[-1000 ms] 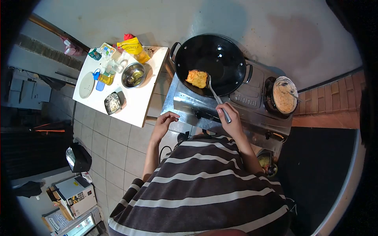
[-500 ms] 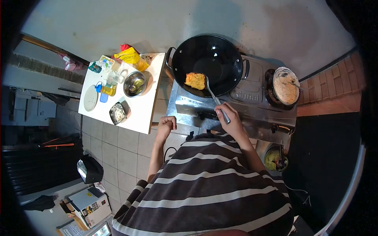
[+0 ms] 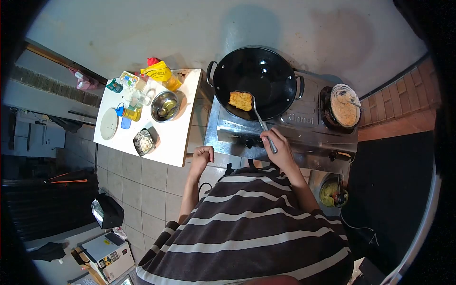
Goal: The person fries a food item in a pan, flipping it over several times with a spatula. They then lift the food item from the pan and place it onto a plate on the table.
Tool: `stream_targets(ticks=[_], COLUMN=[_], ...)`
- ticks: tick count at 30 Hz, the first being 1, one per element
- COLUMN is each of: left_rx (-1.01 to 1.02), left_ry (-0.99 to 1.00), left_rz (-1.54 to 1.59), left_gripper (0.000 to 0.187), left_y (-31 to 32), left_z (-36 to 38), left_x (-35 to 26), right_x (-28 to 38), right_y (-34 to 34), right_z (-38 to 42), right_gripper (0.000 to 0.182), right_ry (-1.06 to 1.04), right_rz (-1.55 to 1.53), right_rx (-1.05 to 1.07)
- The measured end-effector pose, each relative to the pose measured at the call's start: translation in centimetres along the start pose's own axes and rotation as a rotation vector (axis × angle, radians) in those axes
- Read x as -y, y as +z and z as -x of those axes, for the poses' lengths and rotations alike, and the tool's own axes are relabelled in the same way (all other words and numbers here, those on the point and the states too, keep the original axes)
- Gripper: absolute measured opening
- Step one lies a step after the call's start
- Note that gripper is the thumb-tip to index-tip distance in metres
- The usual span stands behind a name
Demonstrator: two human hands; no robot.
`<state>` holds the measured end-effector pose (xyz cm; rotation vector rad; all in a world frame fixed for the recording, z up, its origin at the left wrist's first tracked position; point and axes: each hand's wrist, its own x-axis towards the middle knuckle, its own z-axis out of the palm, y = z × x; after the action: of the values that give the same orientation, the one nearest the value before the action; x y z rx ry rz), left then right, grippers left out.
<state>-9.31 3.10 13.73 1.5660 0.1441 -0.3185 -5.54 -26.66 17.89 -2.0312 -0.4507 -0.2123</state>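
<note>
My right hand (image 3: 279,147) is wrapped round the handle of a metal spatula (image 3: 261,119) in front of the stove. The spatula's head meets a golden-yellow fried piece (image 3: 241,101) at the near left side of a large black wok (image 3: 273,90). The wok has two side handles and stands on the left part of the stove. My left hand (image 3: 204,155) is closed in a loose fist with nothing visible in it, between the white table and the stove front.
On the white table (image 3: 175,142) are a metal bowl (image 3: 165,106), a small dark bowl (image 3: 144,142), a plate (image 3: 109,124), a yellow bag (image 3: 159,72) and bottles. A pan of pale mixture (image 3: 345,108) is on the stove's right; a pot (image 3: 331,192) sits lower right.
The whole view has shifted slightly, so the wok and table appear a little lower. My right hand still holds the spatula at the fried piece, and my left hand remains closed.
</note>
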Motion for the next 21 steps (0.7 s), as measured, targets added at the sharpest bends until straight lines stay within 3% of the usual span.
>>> stream_targets(ticks=[21], left_rx=[-0.004], left_ry=[0.005], left_rz=[0.092], left_gripper=[0.021], left_y=[-3.2], left_z=[0.8], left_x=[1.3], right_x=[1.7], right_y=[2.3], right_z=[0.0], right_gripper=[0.007], right_ry=[-0.006], right_rz=[0.091], right_rx=[-0.056])
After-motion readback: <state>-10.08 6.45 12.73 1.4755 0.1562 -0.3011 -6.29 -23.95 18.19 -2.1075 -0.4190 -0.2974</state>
